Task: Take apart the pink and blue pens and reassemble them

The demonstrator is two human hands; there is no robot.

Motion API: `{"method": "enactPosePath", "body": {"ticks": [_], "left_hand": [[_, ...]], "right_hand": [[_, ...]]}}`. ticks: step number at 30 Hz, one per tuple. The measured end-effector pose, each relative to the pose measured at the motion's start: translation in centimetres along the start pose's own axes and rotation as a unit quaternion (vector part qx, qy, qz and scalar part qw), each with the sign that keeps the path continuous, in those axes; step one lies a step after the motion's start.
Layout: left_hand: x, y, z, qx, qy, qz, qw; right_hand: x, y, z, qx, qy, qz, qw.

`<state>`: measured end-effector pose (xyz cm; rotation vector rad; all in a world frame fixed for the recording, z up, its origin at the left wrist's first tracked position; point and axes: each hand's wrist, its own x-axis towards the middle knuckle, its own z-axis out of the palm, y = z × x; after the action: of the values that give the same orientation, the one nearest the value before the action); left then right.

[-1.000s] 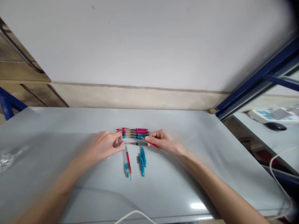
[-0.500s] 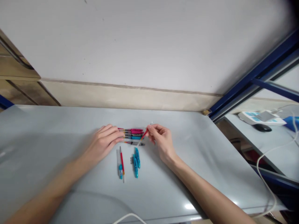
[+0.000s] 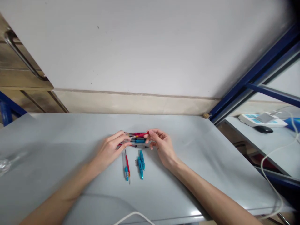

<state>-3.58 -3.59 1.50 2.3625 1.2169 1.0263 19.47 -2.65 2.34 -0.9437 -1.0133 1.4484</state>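
Note:
My right hand (image 3: 161, 143) pinches a red pen refill (image 3: 142, 134) near its right end. The refill's clear end reaches between the thumb and fingers of my left hand (image 3: 114, 146), which look closed on it. Beneath both hands lies a row of pens, among them a blue pen (image 3: 139, 141) and a grey pen (image 3: 140, 146); their left ends are partly hidden by my left hand. Nearer to me are a clear barrel with a blue grip (image 3: 126, 173), another red refill (image 3: 127, 162), and two blue pen parts (image 3: 141, 167) beside small grey pieces (image 3: 136, 162).
The grey table (image 3: 187, 175) meets a pale wall at the back. At far left is a blurred transparent object (image 3: 4, 165). A white cable (image 3: 263, 165) hangs at right, before a side desk with a black mouse (image 3: 263, 129). A blue metal frame (image 3: 234, 87) rises there.
The red refill has swung from a steep slant to nearly level, its clear end now at my left fingers. My hands have come closer together. The camera view has shifted slightly.

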Motion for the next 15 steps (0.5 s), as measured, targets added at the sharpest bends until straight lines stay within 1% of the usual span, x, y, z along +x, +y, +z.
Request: {"method": "enactPosePath", "body": {"ticks": [7,11,15], "left_hand": [[0.00,0.31,0.09,-0.006,0.001,-0.014,1.000],[0.13,0.50,0.04,-0.007,0.013,-0.028,1.000],[0.17,0.69,-0.12,-0.003,0.003,-0.039,0.999]], "right_hand": [[0.15,0.09,-0.19,-0.031,0.006,-0.014,0.999],[-0.01,0.02,-0.25,-0.052,0.023,-0.029,0.998],[0.07,0.04,-0.39,-0.062,0.026,-0.028,0.997]]}}
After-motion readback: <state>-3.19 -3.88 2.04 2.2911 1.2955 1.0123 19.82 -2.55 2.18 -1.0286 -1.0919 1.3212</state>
